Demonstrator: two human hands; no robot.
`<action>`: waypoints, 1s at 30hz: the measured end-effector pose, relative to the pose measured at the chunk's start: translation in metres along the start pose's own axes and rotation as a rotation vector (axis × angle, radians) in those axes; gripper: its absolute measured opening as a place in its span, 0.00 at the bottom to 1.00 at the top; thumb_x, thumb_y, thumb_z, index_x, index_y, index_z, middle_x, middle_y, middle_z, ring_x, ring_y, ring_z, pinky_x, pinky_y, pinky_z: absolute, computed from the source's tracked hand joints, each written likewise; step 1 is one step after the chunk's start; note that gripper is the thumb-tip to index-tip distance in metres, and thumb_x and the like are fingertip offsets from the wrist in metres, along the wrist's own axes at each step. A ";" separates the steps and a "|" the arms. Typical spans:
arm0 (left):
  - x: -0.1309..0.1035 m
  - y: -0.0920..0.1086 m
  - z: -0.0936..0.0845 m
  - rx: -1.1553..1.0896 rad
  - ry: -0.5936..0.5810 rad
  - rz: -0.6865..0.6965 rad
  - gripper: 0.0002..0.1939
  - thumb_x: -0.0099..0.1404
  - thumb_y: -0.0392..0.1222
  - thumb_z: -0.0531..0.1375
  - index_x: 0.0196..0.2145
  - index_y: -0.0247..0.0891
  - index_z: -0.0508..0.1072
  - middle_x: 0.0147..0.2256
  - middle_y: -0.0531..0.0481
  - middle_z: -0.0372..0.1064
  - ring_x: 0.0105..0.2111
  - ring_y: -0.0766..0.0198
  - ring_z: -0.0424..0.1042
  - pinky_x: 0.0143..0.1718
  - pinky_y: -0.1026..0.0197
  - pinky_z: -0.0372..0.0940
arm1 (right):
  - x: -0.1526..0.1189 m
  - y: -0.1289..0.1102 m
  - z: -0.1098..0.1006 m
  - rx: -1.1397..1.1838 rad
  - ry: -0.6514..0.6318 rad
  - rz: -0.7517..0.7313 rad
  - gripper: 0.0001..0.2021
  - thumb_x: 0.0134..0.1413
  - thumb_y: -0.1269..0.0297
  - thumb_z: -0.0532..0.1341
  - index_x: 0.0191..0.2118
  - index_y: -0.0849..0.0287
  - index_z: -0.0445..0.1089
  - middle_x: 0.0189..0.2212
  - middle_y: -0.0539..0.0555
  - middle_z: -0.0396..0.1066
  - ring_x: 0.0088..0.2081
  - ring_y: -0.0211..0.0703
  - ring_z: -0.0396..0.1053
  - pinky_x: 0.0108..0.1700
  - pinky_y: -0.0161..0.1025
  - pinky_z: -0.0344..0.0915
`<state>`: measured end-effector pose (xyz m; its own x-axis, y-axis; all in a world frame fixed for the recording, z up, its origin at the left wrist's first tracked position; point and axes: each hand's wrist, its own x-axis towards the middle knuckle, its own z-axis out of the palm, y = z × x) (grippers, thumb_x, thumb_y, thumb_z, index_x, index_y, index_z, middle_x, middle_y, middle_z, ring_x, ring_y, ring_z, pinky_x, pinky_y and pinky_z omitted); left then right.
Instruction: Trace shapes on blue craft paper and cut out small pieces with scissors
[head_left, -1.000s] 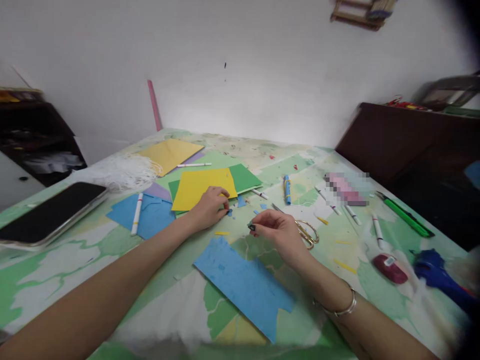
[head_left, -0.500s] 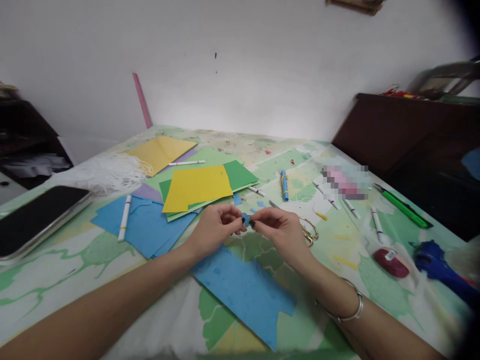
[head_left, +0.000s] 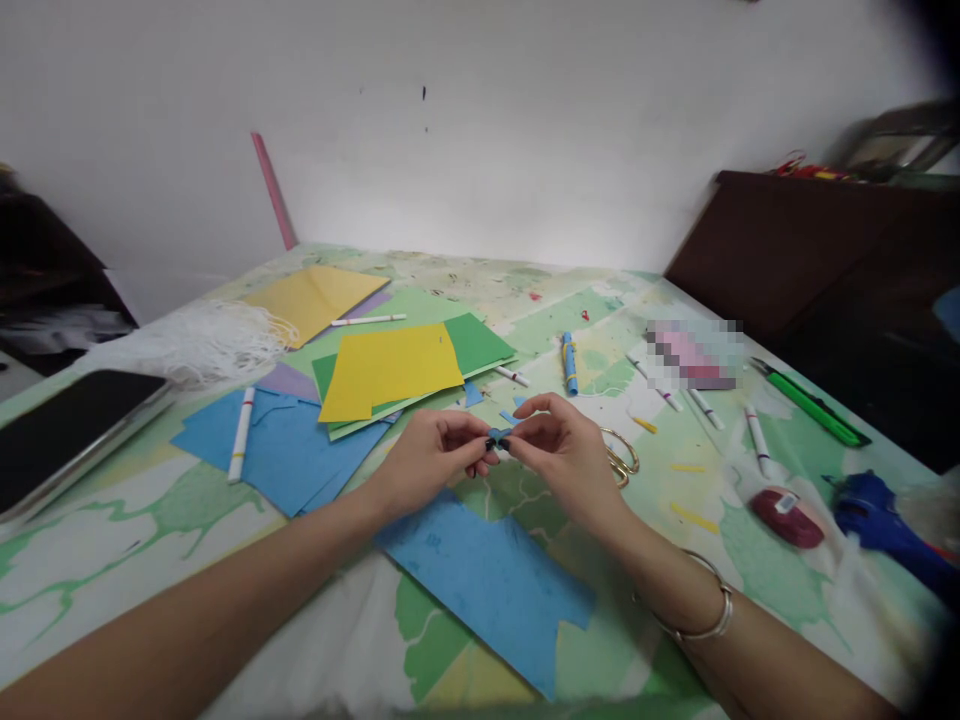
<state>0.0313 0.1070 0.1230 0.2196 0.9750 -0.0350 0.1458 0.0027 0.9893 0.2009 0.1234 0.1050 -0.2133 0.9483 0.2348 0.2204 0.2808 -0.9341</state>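
Between the fingertips of both hands is a small piece of blue paper [head_left: 498,434], mostly hidden by the fingers. My left hand [head_left: 435,452] pinches its left side, and my right hand [head_left: 561,452] pinches its right side, thumbs almost meeting. Below the hands lies a larger cut sheet of blue paper [head_left: 495,590] with notched edges. Gold-handled scissors [head_left: 624,458] rest just right of my right hand, their blades hidden behind it. Beyond the hands are small blue scraps [head_left: 472,394] and a blue paper roll [head_left: 570,364] with yellow bands.
Yellow paper [head_left: 394,370] tops a green stack, with blue sheets [head_left: 300,455] and a marker [head_left: 241,435] to its left. A phone [head_left: 71,430] and white string [head_left: 202,345] lie far left. A green cutter [head_left: 810,400], dark red object [head_left: 786,518] and blue glue gun [head_left: 892,530] sit right.
My right index finger has lifted and the right fingers have shifted slightly on the small blue paper. The left hand stays nearly still. The view has tilted slightly downward.
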 end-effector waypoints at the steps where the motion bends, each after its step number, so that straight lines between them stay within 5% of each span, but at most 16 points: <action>1: 0.000 0.000 0.000 -0.002 -0.006 -0.001 0.04 0.57 0.33 0.59 0.30 0.31 0.73 0.23 0.49 0.73 0.22 0.69 0.70 0.25 0.68 0.64 | 0.000 0.001 0.000 -0.004 -0.002 -0.005 0.09 0.45 0.71 0.63 0.35 0.58 0.65 0.25 0.50 0.72 0.27 0.39 0.71 0.29 0.34 0.65; 11: 0.001 -0.002 0.000 -0.008 -0.002 -0.040 0.04 0.57 0.31 0.57 0.31 0.31 0.72 0.23 0.50 0.73 0.21 0.71 0.69 0.24 0.70 0.63 | 0.001 -0.002 0.000 0.014 -0.054 0.000 0.04 0.46 0.67 0.63 0.29 0.62 0.70 0.24 0.51 0.71 0.26 0.37 0.68 0.30 0.34 0.65; 21: -0.002 -0.001 0.000 -0.104 -0.007 -0.009 0.05 0.57 0.35 0.58 0.30 0.32 0.73 0.23 0.51 0.71 0.22 0.70 0.67 0.26 0.67 0.62 | 0.003 -0.006 0.001 0.311 -0.152 0.103 0.07 0.41 0.66 0.67 0.31 0.60 0.72 0.26 0.51 0.74 0.31 0.38 0.71 0.36 0.36 0.68; 30: -0.002 -0.002 -0.003 -0.162 -0.048 -0.012 0.07 0.58 0.37 0.60 0.33 0.29 0.73 0.27 0.46 0.73 0.24 0.68 0.71 0.27 0.67 0.65 | 0.003 -0.005 0.000 0.309 -0.171 0.121 0.08 0.42 0.65 0.67 0.31 0.61 0.72 0.26 0.51 0.73 0.29 0.36 0.70 0.34 0.34 0.66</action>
<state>0.0280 0.1052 0.1218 0.2649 0.9630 -0.0498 -0.0078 0.0537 0.9985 0.1993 0.1254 0.1102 -0.3654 0.9261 0.0942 -0.0388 0.0860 -0.9955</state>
